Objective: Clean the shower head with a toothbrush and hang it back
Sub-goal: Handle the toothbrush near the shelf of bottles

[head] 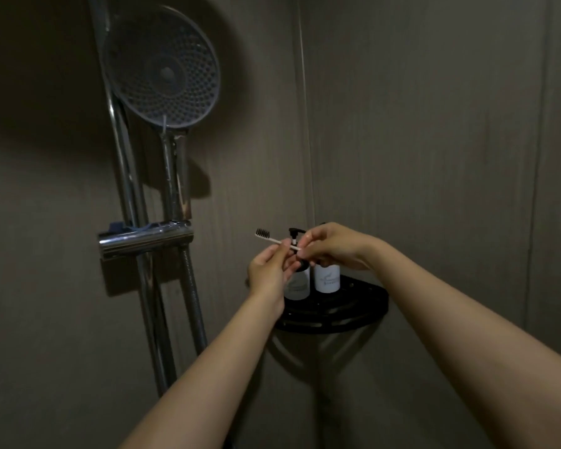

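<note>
A round grey shower head [162, 68] hangs in its chrome bracket [146, 239] on the vertical rail [123, 170] at the upper left, nozzle face toward me. A white toothbrush [274, 238] with dark bristles lies level to the right of the bracket, its bristle end pointing left. Both hands hold its handle: my left hand [271, 272] pinches it from below, and my right hand [332, 246] grips the rear end from above. Neither hand touches the shower head.
A black corner shelf [360, 306] sits behind my hands with two white pump bottles [327, 277], partly hidden by my fingers. A ribbed metal hose [193, 299] drops from the bracket. Dark wall panels meet in a corner [305, 124].
</note>
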{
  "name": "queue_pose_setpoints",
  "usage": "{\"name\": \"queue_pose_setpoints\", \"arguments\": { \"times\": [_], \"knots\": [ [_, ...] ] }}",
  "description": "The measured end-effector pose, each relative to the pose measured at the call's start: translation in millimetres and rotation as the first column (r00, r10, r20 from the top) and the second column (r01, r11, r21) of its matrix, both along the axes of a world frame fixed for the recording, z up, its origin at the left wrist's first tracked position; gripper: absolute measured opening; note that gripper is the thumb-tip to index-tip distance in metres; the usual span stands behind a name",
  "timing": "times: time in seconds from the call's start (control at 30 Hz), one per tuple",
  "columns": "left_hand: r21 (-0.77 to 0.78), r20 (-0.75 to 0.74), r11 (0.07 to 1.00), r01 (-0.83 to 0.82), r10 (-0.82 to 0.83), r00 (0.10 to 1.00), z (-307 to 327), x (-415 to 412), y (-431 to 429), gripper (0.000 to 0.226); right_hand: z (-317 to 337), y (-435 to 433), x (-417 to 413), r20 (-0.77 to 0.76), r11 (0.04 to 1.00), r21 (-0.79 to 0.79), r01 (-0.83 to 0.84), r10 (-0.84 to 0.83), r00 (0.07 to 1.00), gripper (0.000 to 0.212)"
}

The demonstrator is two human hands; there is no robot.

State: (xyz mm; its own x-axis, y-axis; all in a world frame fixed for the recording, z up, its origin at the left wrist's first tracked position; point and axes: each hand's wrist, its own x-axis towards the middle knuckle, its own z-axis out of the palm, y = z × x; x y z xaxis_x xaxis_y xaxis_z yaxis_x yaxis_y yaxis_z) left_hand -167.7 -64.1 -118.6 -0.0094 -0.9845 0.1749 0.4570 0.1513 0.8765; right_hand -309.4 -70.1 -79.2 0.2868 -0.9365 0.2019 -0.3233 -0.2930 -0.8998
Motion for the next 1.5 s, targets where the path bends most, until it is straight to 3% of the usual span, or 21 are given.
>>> {"name": "queue_pose_setpoints", "arguments": {
  "times": [0.2, 0.4, 0.47, 0.53, 0.67, 0.9, 1.13, 1.5],
  "knots": [
    [0.058, 0.003, 0.998, -0.015, 0.015, 1.000, -14, -10, -22, 0.009, -18, -16, -10, -0.034, 0.993, -0.034, 0.115, -0.116, 0.993, 0.007],
    [0.159, 0.020, 0.987, 0.021, -0.024, 1.000, -37, -5, -49, 0.016, -41, -42, -21, -0.275, 0.965, -0.107, 0.241, -0.261, 0.925, 0.004],
    [0.100, 0.226, 0.984, -0.148, 0.123, 0.966, -48, -2, -58, 0.028, -51, -49, -23, -0.328, 0.966, -0.083, 0.244, -0.257, 0.909, 0.010],
    [-0.032, 0.404, 0.952, -0.303, 0.289, 0.868, -58, 4, -65, 0.053, -61, -54, -26, -0.367, 0.971, -0.046, 0.236, -0.236, 0.900, 0.016],
    [-0.248, 0.515, 0.897, -0.366, 0.442, 0.734, -68, 15, -72, 0.055, -79, -61, -31, -0.436, 0.968, -0.008, 0.250, -0.228, 0.870, 0.009],
    [-0.246, 0.476, 0.908, -0.339, 0.418, 0.774, -81, 10, -78, 0.033, -95, -68, -38, -0.555, 0.961, 0.028, 0.273, -0.213, 0.804, 0.008],
    [-0.257, 0.392, 0.911, -0.323, 0.404, 0.826, -82, 9, -77, 0.014, -102, -72, -47, -0.704, 0.948, 0.026, 0.316, -0.207, 0.679, 0.012],
    [-0.277, 0.373, 0.915, -0.293, 0.384, 0.845, -88, 8, -71, 0.012, -103, -72, -51, -0.672, 0.958, 0.099, 0.268, -0.134, 0.729, 0.008]
  ]
}}
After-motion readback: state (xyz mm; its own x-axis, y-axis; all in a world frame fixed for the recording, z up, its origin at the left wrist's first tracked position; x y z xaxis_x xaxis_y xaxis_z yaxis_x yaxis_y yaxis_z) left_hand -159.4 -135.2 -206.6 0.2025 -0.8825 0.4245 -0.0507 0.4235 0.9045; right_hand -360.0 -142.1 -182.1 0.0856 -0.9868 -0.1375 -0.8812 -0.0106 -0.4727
